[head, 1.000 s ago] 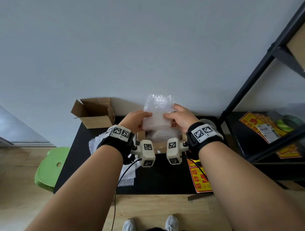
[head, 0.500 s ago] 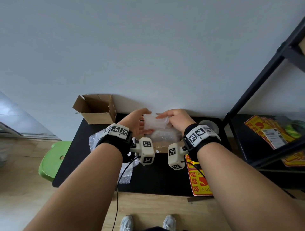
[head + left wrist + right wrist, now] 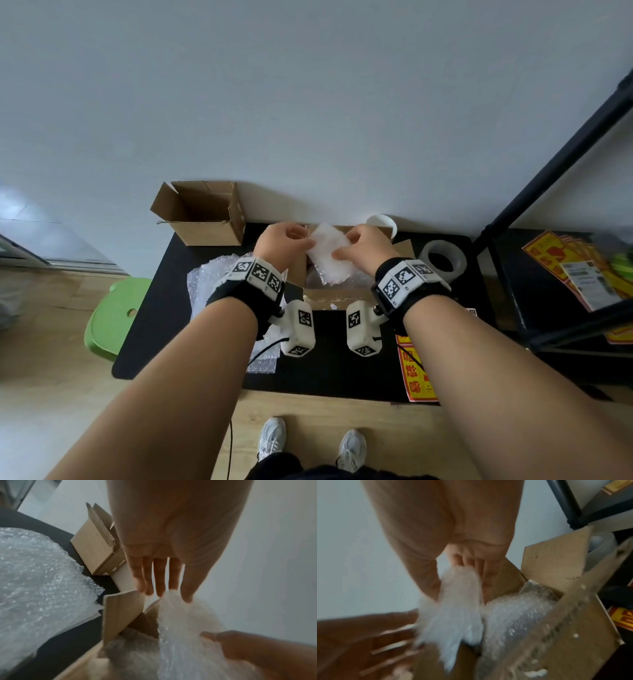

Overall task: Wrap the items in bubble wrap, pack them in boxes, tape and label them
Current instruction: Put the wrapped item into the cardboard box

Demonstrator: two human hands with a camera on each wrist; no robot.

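Observation:
Both hands hold a folded piece of bubble wrap (image 3: 328, 255) over the open cardboard box (image 3: 334, 295) at the table's back. My left hand (image 3: 303, 241) pinches its left top edge between thumb and fingers (image 3: 160, 586). On the right side, my right hand (image 3: 339, 251) grips it, with the sheet (image 3: 458, 588) bunched between thumb and fingers. A bubble-wrapped item (image 3: 515, 615) lies inside the box, also visible as a wrapped bundle (image 3: 133, 650) beneath the raised flap (image 3: 120, 615). The piece's lower end (image 3: 185, 635) hangs into the box mouth.
An empty open box (image 3: 202, 219) stands at the back left. Loose bubble wrap (image 3: 209, 284) lies left of the hands. A tape roll (image 3: 444, 261) and a white cup (image 3: 383, 222) sit right of the box. Red-yellow labels (image 3: 416, 375) lie front right; a black shelf (image 3: 548, 274) stands beyond. A green stool (image 3: 113, 318) is at left.
The hands have brought the bubble wrap piece down from in front of the wall to the box opening, folding it smaller on the way.

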